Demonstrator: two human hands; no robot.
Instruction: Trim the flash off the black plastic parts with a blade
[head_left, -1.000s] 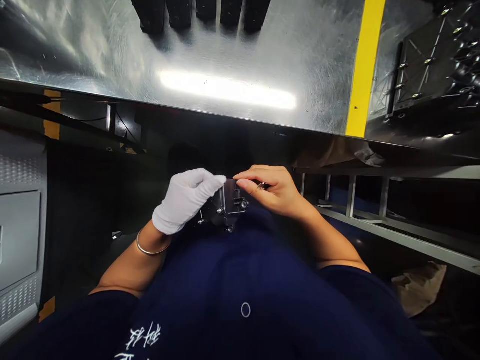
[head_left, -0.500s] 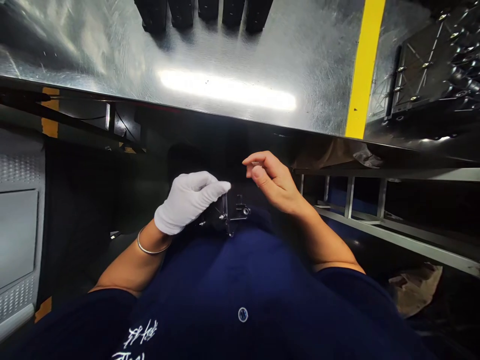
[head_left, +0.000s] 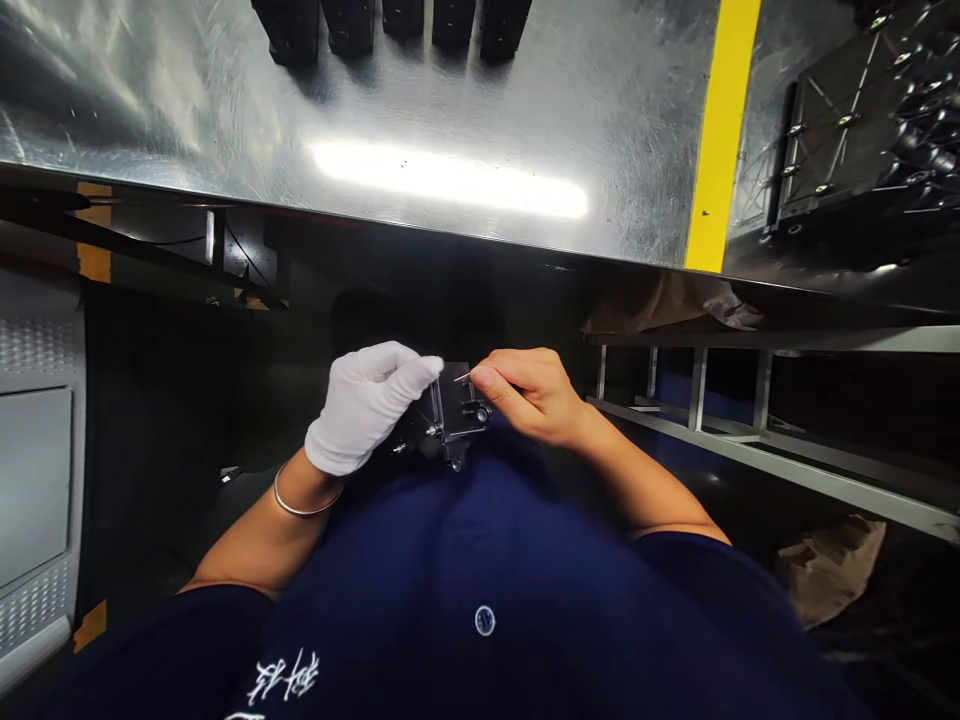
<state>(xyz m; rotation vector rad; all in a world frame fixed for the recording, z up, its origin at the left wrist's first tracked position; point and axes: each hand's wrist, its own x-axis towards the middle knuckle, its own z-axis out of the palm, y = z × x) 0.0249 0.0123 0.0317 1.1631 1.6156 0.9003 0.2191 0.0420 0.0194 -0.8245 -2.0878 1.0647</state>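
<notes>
- Reads 科技 in white characters (head_left: pixel 286 678) on the navy shirt (head_left: pixel 420 570), with another below (cut off by the picture's lower edge, not legible).
- Counted: five black blocks (head_left: pixel 349 25) in a row across the metal bench (head_left: pixel 592 120), one yellow stripe (head_left: pixel 722 130) to their right, one button (head_left: pixel 485 621) on the shirt.
- Held in front of the shirt, short of the bench's near edge: one black part (head_left: pixel 456 405) with small round fittings.
- Left hand (head_left: pixel 371 405), white-gloved, closed with thumb against fingers on the black part; one bracelet (head_left: pixel 300 507) just behind.
- Right hand (head_left: pixel 532 395), bare, thumb and forefinger pinched on a thin pale sliver (head_left: pixel 462 377) (too small to identify), at the part's upper right; touching or not, cannot tell.
- Compared with half a second ago: right hand lowered from well apart to beside the part, fingertips brought from parted to pinched; left hand gripping much as then.
</notes>
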